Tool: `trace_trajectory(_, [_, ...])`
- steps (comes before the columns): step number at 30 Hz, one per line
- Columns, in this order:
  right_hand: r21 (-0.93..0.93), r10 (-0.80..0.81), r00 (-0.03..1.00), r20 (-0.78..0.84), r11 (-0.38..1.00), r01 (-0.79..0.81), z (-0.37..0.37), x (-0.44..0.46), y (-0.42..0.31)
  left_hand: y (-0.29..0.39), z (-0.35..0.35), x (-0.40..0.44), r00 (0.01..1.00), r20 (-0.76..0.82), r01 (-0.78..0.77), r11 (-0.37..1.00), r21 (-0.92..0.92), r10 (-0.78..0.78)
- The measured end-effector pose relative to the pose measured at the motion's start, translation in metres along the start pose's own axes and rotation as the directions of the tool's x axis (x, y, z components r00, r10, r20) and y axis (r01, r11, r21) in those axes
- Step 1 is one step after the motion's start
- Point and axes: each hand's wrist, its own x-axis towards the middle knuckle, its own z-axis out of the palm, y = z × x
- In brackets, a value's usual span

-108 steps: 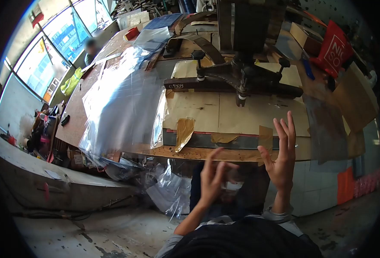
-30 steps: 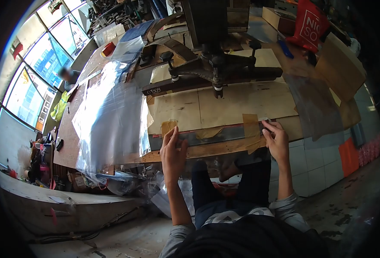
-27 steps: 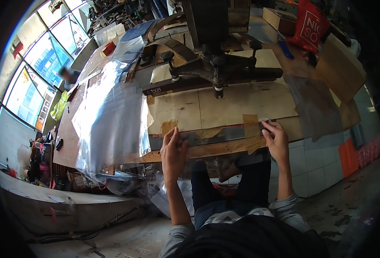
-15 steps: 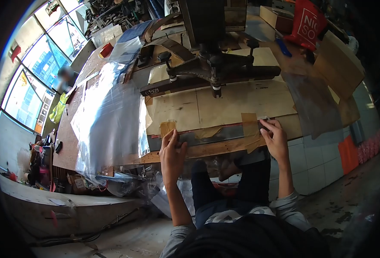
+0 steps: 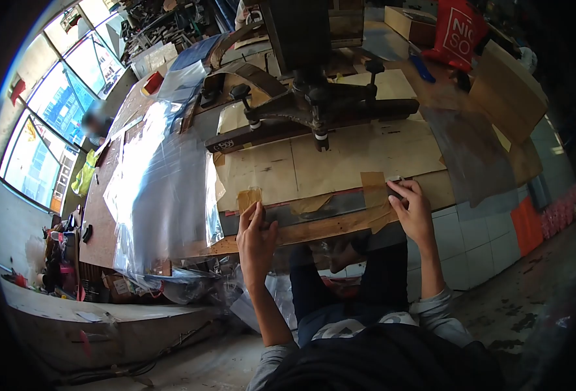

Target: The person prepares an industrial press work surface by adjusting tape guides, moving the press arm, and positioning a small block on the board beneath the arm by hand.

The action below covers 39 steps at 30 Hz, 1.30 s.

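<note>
Far right: red bag with white lettering, cardboard box to its left, slim blue object nearby. Over left: bright windows, blurred person, yellow-green cloth. Lower right: orange sheet, pink bundle just beside.

Both arms reach forward from the torso. The left forearm slants up and leftward out of a bunched grey sleeve; the left hand points away, fingers close together and partly bent. The right forearm also rises from a grey sleeve, and the right hand turns inward, its index finger curled over toward the thumb. The hands stand well apart, with dark-trousered legs visible between the forearms.
</note>
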Motion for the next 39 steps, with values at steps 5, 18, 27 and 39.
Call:
trace_trajectory(5, [-0.055,-0.022,0.999,-0.031,0.998,0.021,0.002,-0.004,-0.006,-0.003,0.003,-0.001,1.0,-0.008,0.002,0.996,0.088,-0.002])
trace_trajectory(18, [-0.655,-0.422,0.901,-0.097,0.709,0.261,0.032,-0.044,-0.014,0.021,0.043,-0.049,0.968,-0.033,-0.209,0.876,0.435,0.248])
trace_trajectory(27, [-0.753,-0.836,0.502,-0.221,0.473,0.457,0.087,-0.025,0.067,-0.052,0.122,-0.043,0.654,-0.38,-0.353,0.709,0.611,0.654])
trace_trajectory(39, [-0.777,-0.833,0.511,-0.215,0.462,0.427,0.089,-0.028,0.074,-0.068,0.138,-0.039,0.51,-0.465,-0.405,0.679,0.613,0.724])
